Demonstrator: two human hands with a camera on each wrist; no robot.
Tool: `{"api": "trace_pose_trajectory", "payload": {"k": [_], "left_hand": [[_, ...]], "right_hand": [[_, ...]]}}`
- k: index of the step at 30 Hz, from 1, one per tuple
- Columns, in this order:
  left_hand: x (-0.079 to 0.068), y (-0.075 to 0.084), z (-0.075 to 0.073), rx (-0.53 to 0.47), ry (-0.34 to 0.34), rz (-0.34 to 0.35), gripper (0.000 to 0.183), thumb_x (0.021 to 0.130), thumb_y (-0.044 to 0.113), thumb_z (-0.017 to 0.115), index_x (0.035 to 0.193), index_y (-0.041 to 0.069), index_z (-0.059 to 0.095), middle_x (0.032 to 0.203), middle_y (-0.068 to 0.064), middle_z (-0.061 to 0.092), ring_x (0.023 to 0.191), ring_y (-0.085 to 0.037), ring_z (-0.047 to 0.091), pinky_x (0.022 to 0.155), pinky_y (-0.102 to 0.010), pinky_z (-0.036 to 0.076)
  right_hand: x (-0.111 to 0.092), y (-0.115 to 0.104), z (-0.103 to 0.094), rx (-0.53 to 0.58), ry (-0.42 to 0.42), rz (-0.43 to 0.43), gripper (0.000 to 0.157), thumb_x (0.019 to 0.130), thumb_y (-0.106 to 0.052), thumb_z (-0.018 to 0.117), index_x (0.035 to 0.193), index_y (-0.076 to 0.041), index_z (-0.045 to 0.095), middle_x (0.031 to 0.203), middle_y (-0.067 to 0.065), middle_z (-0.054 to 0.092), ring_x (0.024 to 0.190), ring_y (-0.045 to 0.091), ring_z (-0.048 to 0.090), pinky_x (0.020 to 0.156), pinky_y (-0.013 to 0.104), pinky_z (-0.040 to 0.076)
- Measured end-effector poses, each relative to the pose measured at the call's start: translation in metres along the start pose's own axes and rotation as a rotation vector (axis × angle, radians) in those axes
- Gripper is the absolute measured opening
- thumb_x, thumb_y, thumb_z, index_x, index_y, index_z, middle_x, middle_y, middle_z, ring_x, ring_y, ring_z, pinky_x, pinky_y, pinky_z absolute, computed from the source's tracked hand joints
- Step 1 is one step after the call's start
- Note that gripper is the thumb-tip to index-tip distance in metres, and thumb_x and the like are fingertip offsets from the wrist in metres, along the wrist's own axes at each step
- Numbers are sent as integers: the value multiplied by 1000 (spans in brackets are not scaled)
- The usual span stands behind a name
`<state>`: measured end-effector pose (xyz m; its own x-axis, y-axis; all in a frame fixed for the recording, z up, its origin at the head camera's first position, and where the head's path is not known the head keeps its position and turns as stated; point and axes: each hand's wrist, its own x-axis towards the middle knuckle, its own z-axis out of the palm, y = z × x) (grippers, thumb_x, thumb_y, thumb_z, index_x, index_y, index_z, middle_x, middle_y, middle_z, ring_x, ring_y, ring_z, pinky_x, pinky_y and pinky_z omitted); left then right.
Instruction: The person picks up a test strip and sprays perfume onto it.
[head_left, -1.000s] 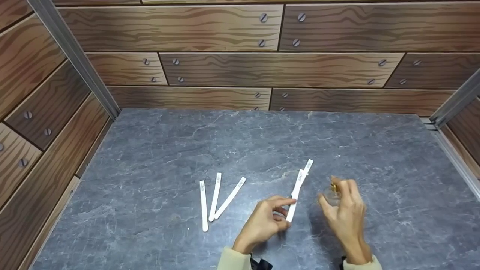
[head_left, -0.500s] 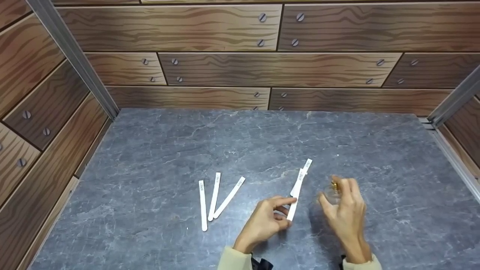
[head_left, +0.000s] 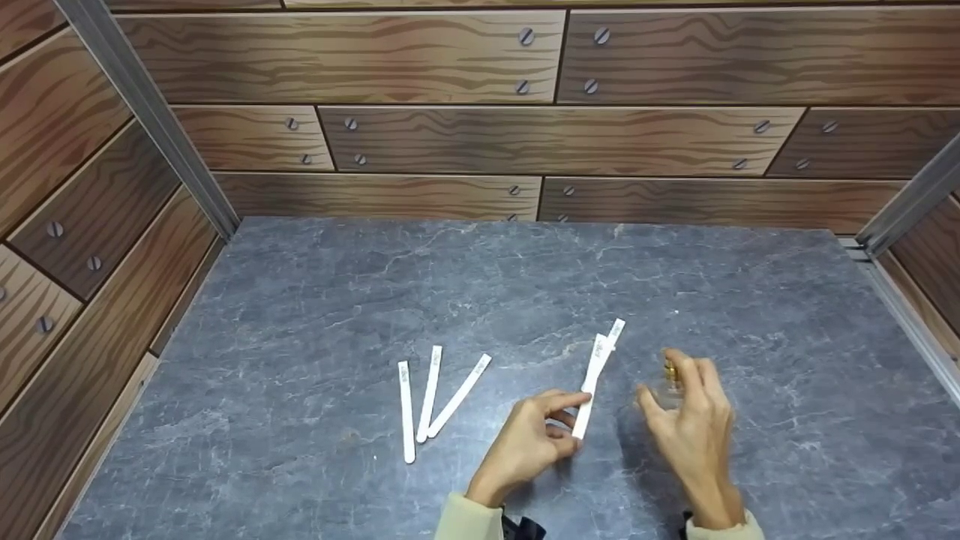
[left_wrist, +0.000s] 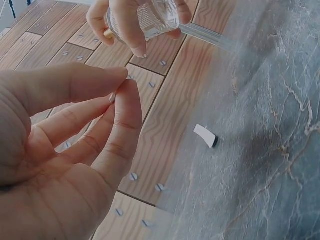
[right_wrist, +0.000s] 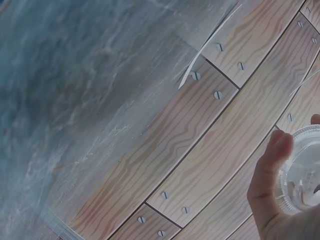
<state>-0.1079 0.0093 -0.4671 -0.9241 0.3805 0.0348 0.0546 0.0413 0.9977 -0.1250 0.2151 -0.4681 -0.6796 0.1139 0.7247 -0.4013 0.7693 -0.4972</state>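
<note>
My left hand [head_left: 529, 446] pinches a white paper test strip [head_left: 584, 416] between thumb and fingers, its printed end pointing away. In the left wrist view this strip [left_wrist: 113, 96] shows only as a thin edge at the fingertips. Just beyond it, partly overlapped in the head view, is another white strip [head_left: 616, 331]. My right hand [head_left: 694, 420] grips a clear ribbed perfume bottle [left_wrist: 159, 19] with a gold spray top [head_left: 670, 370], held to the right of the strip. An index finger lies at the spray top. The bottle's round base [right_wrist: 302, 172] shows in the right wrist view.
Three more white strips [head_left: 406, 412] lie fanned out on the grey marbled table [head_left: 337, 292], left of the hands. Wood-patterned panels [head_left: 442, 139] and metal frame posts [head_left: 161, 124] enclose the table at the back and sides.
The far end of the strip in my left hand has shifted slightly left and away. Both hands stay nearly in place, the right still gripping the perfume bottle.
</note>
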Motion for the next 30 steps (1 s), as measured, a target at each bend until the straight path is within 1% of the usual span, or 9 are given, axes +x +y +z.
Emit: {"api": "trace_pose_trajectory", "payload": {"k": [4,8,15,21,23,27,30], "left_hand": [[0,1,0,-18,7,-5,55,78,-22,67,131,-7,63,121,-6,65,94,-12,64,79,-23,57],[0,1,0,-25,21,-3,55,77,-23,67,130,-6,65,118,-5,66,93,-11,65,79,-23,57],[1,2,-2,-18,-7,-17,55,79,-22,65,132,-6,63,119,-2,65,93,-8,63,80,-24,57],[2,3,-1,-21,-6,-6,55,79,-22,65,131,-6,63,121,-3,65,93,-7,63,81,-23,57],[1,2,-1,-20,-6,-12,55,79,-22,65,131,-6,64,120,-2,65,93,-7,63,81,-23,57],[1,2,-1,0,-6,-1,54,80,-21,66,131,-6,64,119,-2,65,93,-6,62,81,-23,57],[0,2,-2,11,-3,9,53,80,-21,66,131,-6,64,119,-3,66,93,-6,63,81,-23,57]], "right_hand": [[0,0,1,-10,-3,2,52,61,8,85,108,3,64,87,16,60,67,34,61,57,55,54],[0,-1,1,-15,1,-4,52,60,10,85,106,5,63,87,18,60,67,36,61,58,56,54],[1,0,1,-30,5,-18,50,60,11,84,103,7,61,87,19,58,66,38,60,56,57,53],[-1,1,1,-37,-14,-2,46,62,10,82,102,7,60,87,19,58,66,38,60,56,58,53],[-1,1,1,-34,-7,0,45,62,9,82,101,7,60,87,19,57,67,37,59,56,57,53],[-2,1,2,-30,20,9,43,63,5,82,99,5,60,85,17,56,67,33,56,57,54,50],[-1,1,2,-25,31,15,43,63,4,82,100,4,60,85,17,56,68,33,56,58,53,49]]}}
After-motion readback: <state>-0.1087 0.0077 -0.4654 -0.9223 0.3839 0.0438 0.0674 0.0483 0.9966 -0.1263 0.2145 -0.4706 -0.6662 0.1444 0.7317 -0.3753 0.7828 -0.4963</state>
